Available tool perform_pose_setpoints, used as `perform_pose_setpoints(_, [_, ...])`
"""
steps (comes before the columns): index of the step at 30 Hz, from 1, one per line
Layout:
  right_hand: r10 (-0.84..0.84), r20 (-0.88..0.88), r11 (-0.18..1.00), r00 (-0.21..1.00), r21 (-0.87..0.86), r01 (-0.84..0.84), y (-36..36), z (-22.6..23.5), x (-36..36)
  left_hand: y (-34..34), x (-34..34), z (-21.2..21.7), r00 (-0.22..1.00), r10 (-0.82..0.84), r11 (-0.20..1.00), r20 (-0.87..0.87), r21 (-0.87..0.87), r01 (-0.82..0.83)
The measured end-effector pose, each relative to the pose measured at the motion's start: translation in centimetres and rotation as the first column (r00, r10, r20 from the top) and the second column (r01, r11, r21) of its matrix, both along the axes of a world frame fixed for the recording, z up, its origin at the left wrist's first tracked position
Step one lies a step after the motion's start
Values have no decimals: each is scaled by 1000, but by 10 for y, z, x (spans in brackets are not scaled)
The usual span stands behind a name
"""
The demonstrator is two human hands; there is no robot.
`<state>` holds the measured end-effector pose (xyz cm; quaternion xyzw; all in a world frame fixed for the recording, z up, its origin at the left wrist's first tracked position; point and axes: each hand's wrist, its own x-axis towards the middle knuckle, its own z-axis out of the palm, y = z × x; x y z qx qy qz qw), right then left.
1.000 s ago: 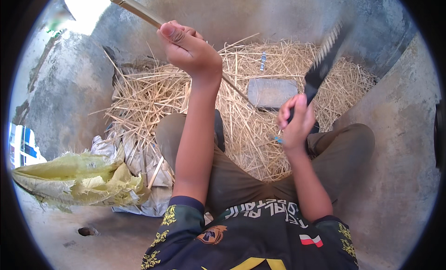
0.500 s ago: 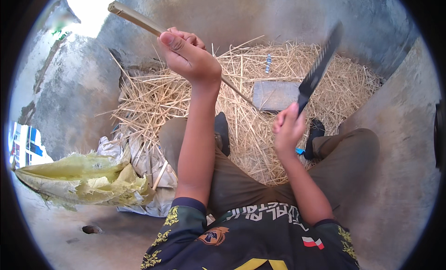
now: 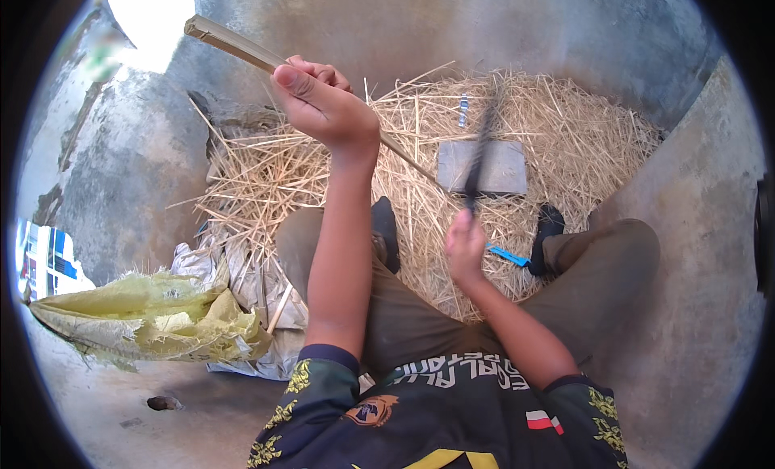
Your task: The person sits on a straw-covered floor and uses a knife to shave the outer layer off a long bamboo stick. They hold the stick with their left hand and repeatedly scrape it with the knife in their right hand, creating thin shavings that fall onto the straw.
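A bamboo stick point(image 3: 242, 48) is held up and slanted by the left hand point(image 3: 323, 106), fingers wrapped tight around it, its lower end reaching down toward a flat stone point(image 3: 484, 166). A blurred knife point(image 3: 478, 158) is gripped by the closed right hand point(image 3: 464, 247). Many shavings point(image 3: 565, 138) are already heaped over the concrete floor point(image 3: 686, 307), so much cutting seems done; most of the stick looks uncut. A yellow sack point(image 3: 145, 320) lies left, within grey walls point(image 3: 452, 25).

1. Bamboo strip point(image 3: 242, 49): long, thin, pale tan; held slanting, upper end high at the left, lower end running down to the right toward a grey flat block; gripped near mid-length in a fist.
2. Knife point(image 3: 482, 150): long dark blade, motion-blurred, pointing up and slightly right, its lower end just beside the strip's lower end.
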<state>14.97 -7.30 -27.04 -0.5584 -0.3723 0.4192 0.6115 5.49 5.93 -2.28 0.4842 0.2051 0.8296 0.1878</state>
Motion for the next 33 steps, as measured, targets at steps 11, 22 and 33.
perform_pose_setpoints(11, [-116,-62,993,991,-14,116,-1,56,18,1,-28,0,990,-138,990,13,-20,138])
perform_pose_setpoints(22, [-393,-582,831,712,-556,5,20,-44,29,-20,-39,22,969,-249,968,-5,22,249])
perform_pose_setpoints(33, [342,0,938,940,-53,-341,2,55,27,-79,-111,70,800,-594,755,-87,283,592])
